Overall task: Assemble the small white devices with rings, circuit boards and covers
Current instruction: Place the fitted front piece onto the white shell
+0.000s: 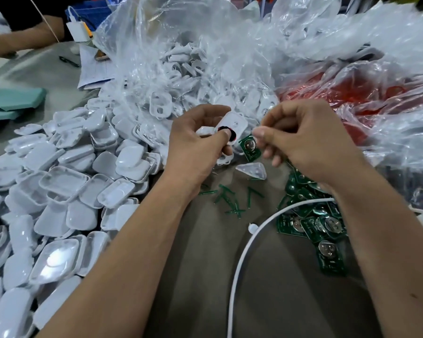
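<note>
My left hand (195, 140) grips a small white device shell (235, 124) with a dark red ring (226, 132) seated in it, thumb pressed on the ring. Just to its right, my right hand (303, 140) pinches a green circuit board (249, 147) with a round silver cell by its top edge. The board hangs beside the shell, close to it. A clear triangular cover (252, 170) lies on the table right below both hands.
A heap of white shells (66, 191) fills the left. Green circuit boards (315, 225) lie under my right forearm, with green snapped strips (230, 198) mid-table. A white cable (244, 252) curves across. Plastic bags of white parts (181, 64) and red parts (357, 93) stand behind. Another person's arm (12, 42) is far left.
</note>
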The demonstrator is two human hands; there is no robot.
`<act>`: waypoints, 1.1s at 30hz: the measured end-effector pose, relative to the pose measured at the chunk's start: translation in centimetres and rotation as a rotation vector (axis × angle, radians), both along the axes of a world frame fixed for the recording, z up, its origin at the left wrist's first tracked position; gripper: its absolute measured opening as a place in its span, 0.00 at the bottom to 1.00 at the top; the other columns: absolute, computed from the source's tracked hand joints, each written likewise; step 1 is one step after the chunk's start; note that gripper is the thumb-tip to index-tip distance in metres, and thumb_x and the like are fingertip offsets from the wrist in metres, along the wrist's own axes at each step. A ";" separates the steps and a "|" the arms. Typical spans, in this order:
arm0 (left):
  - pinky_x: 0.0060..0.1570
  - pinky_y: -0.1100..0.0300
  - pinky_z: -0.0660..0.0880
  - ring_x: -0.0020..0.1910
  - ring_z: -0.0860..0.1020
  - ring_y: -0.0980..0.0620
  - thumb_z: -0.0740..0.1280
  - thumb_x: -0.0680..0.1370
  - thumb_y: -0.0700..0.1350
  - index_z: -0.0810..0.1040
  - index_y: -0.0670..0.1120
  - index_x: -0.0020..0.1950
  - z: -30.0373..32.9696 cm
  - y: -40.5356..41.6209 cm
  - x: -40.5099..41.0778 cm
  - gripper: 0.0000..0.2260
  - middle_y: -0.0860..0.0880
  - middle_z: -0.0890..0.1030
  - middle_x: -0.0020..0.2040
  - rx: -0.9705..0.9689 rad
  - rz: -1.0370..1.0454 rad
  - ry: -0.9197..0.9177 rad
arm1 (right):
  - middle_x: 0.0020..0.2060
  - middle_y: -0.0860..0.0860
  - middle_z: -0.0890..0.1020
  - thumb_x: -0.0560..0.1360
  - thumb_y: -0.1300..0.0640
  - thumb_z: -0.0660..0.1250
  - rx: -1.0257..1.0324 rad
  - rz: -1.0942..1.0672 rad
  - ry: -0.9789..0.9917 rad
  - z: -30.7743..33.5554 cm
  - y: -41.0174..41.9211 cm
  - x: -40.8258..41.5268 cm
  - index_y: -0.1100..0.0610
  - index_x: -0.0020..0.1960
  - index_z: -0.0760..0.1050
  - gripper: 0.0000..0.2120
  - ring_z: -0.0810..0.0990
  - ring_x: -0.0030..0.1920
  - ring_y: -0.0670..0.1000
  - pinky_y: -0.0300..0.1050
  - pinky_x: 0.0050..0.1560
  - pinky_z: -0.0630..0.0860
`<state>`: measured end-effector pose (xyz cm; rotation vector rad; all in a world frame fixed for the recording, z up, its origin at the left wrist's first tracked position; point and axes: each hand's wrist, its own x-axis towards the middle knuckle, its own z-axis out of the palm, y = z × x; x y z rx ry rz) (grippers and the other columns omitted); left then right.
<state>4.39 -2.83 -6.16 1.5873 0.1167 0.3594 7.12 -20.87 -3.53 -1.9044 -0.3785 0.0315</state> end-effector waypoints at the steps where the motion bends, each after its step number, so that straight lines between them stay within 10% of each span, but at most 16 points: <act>1: 0.27 0.66 0.71 0.28 0.79 0.50 0.69 0.76 0.30 0.84 0.44 0.56 0.0 -0.1 -0.1 0.14 0.54 0.83 0.40 0.021 -0.010 -0.011 | 0.33 0.55 0.86 0.76 0.63 0.76 0.034 -0.034 -0.025 -0.3 0.2 0.1 0.60 0.45 0.83 0.03 0.84 0.30 0.53 0.40 0.30 0.79; 33: 0.49 0.50 0.83 0.45 0.84 0.51 0.70 0.75 0.37 0.87 0.50 0.57 -0.7 -1.0 0.0 0.14 0.53 0.86 0.52 0.243 0.004 -0.033 | 0.40 0.45 0.85 0.77 0.58 0.76 -0.276 -0.225 -0.301 -1.1 2.0 -0.3 0.53 0.50 0.87 0.03 0.83 0.40 0.39 0.30 0.45 0.78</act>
